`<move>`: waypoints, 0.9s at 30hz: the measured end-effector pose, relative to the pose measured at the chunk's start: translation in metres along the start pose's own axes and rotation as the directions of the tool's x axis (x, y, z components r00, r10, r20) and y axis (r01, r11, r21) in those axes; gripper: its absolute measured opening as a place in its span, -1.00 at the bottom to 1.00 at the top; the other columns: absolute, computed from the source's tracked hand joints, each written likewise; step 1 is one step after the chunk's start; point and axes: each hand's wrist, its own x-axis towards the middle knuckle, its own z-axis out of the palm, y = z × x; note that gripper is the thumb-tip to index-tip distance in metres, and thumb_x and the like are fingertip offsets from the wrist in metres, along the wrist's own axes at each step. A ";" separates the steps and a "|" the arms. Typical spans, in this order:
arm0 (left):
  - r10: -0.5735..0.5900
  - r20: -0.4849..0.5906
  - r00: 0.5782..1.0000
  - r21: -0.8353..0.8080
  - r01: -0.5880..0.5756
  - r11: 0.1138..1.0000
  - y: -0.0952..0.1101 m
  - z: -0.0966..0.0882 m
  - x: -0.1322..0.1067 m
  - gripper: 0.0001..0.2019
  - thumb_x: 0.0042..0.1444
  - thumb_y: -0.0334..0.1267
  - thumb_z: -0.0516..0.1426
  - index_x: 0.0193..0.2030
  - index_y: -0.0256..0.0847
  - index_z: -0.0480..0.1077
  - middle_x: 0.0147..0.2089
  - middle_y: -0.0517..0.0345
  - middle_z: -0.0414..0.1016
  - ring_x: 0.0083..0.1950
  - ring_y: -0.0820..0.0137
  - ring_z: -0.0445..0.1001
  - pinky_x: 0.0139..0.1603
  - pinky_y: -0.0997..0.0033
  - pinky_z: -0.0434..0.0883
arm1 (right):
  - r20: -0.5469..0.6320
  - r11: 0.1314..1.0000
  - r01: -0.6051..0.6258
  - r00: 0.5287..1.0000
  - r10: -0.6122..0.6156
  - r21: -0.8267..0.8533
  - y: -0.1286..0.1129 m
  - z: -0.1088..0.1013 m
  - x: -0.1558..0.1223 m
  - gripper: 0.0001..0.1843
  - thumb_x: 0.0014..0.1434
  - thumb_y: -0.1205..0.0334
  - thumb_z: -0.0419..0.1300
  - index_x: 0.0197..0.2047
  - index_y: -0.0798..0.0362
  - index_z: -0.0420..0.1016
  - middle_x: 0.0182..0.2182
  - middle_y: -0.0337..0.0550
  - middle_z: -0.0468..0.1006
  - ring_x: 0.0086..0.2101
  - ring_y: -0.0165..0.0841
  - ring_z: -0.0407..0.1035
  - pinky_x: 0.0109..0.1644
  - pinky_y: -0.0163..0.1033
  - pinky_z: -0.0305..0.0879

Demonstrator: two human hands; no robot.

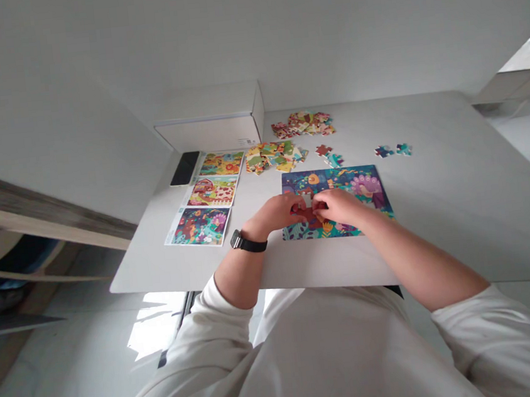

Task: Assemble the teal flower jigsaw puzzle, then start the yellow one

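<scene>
Almost knuckle to knuckle over the puzzle: left hand (274,215) and right hand (339,208), fingers curled down and drawn in toward each other, not spread. Between them, a reddish-brown jigsaw piece (311,207), apparently pinched, with a pale scrap (307,200) showing just above it; exact fingertip contact hidden behind the knuckles, so no telling which fingers bear on it. Directly beneath, a colourful assembled jigsaw (336,198), flat on a white table (437,218) near its front edge, its lower middle covered by both hands. Likeliest trouble, as a judgement: too much downward or sideways pressure, enough to pop neighbouring pieces loose, or a forced fit bending a tab. Some risk, too, from a black wristwatch (248,240) catching the jigsaw's edge. Farther out, beyond the jigsaw's top edge, a loose heap of pieces (272,156), a second heap (302,124) and a few stray pieces (329,154); toward the left, three printed picture cards (212,191), a black phone (185,168) and a white box (206,135).
</scene>
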 end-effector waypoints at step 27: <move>-0.377 -0.475 0.795 -0.696 -0.078 0.714 0.004 0.008 0.014 -0.76 0.35 -0.06 0.21 -0.02 -0.16 0.57 -0.29 0.19 0.48 -0.39 0.45 0.36 -0.38 0.48 0.32 | -0.353 0.957 -0.254 0.890 0.288 0.140 0.075 -0.102 0.020 -0.86 0.31 0.17 0.33 -0.15 -0.03 0.73 -0.22 -0.15 0.77 -0.24 -0.27 0.59 -0.06 -0.20 0.40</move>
